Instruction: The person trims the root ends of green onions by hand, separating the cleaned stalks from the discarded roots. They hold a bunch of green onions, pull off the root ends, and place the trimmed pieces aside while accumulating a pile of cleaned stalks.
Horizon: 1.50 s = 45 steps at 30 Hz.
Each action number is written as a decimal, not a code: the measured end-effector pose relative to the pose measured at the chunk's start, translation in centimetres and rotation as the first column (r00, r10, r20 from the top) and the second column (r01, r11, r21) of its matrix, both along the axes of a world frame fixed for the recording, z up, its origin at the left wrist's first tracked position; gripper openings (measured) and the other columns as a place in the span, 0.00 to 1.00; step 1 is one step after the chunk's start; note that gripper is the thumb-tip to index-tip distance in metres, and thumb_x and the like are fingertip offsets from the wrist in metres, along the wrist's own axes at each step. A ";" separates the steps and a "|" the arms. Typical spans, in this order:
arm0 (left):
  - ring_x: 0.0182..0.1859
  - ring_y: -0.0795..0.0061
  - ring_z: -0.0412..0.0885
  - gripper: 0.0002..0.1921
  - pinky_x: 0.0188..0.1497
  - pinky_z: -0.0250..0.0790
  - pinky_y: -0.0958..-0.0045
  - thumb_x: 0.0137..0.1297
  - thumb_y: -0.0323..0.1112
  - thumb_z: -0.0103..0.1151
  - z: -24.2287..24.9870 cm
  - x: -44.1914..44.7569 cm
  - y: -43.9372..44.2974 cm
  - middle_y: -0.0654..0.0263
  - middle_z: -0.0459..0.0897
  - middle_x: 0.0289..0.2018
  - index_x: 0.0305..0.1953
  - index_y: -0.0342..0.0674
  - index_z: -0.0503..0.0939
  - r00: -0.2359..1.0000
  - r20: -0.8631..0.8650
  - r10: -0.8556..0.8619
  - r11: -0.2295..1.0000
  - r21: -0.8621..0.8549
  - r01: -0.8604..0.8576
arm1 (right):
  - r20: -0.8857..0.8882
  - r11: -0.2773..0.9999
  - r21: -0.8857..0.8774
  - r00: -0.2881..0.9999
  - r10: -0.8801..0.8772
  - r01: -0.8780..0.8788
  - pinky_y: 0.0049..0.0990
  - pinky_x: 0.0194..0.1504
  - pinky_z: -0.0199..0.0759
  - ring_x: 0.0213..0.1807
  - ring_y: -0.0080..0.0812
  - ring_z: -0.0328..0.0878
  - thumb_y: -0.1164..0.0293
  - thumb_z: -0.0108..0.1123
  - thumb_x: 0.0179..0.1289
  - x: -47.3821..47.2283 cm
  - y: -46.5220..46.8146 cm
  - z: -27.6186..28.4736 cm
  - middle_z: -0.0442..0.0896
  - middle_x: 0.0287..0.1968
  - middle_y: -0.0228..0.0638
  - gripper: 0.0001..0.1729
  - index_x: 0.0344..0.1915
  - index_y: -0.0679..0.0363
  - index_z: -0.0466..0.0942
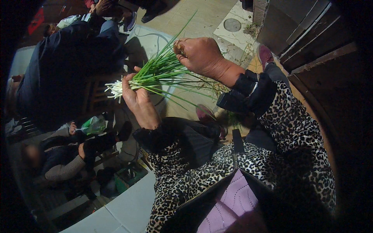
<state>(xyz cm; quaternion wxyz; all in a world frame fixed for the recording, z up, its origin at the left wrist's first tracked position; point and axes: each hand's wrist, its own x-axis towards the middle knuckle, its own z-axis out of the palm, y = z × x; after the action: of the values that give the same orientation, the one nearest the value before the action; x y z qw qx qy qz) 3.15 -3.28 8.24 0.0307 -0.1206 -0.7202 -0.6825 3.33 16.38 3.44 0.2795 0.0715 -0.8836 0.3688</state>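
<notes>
A bunch of green onions point(158, 71) with white root ends and long green leaves lies in my left hand point(140, 100). That hand is wrapped around the pale stems, its thumb across them, and the white ends point left. My right hand point(201, 55) is curled above the leafy part, at the upper right of the bunch. Something small and brown shows between its bent fingers; whether it is a scrap of plant or part of the fingers I cannot tell. The leaf tips fan out below the right wrist.
Plant scraps point(247, 48) litter the tiled floor near a round drain cover point(232, 25). A person in dark clothing point(67, 67) sits at the left; another person point(64, 163) holds a green-and-clear plastic bag point(93, 125). Dark panels point(309, 32) stand at the right.
</notes>
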 end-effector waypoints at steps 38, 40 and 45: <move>0.44 0.66 0.78 0.10 0.49 0.72 0.68 0.65 0.28 0.50 -3.4 -4.7 -7.1 0.55 0.79 0.42 0.44 0.29 0.71 0.991 0.126 -0.034 0.971 0.238 0.003 | 0.275 0.748 -0.639 0.855 0.440 -0.179 0.22 0.28 0.70 0.23 0.19 0.74 0.58 0.58 0.61 3.7 5.9 -0.3 0.80 0.26 0.30 0.18 0.35 0.63 0.81; 0.46 0.61 0.77 0.04 0.52 0.72 0.58 0.63 0.23 0.47 -3.8 -7.1 -8.1 0.52 0.77 0.41 0.36 0.30 0.73 0.860 0.452 -0.238 0.602 0.763 -0.235 | 0.313 0.727 -0.661 0.812 0.492 -0.186 0.21 0.26 0.71 0.21 0.21 0.75 0.57 0.61 0.56 3.6 4.4 0.2 0.80 0.24 0.32 0.20 0.39 0.62 0.82; 0.47 0.58 0.76 0.03 0.51 0.72 0.53 0.60 0.22 0.49 -5.9 -8.6 -9.9 0.51 0.78 0.39 0.33 0.30 0.73 0.963 0.270 -0.012 0.893 0.435 -0.111 | 0.280 0.614 -0.762 0.751 0.598 -0.204 0.16 0.24 0.65 0.23 0.16 0.72 0.67 0.61 0.58 2.9 3.3 -0.2 0.80 0.29 0.28 0.21 0.50 0.64 0.76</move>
<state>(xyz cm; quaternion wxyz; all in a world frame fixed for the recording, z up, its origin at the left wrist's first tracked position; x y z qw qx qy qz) -5.49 -13.18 2.31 -0.0215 0.0008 -0.5448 -0.8383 6.24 19.68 3.23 -0.0532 0.0662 -0.6787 0.7295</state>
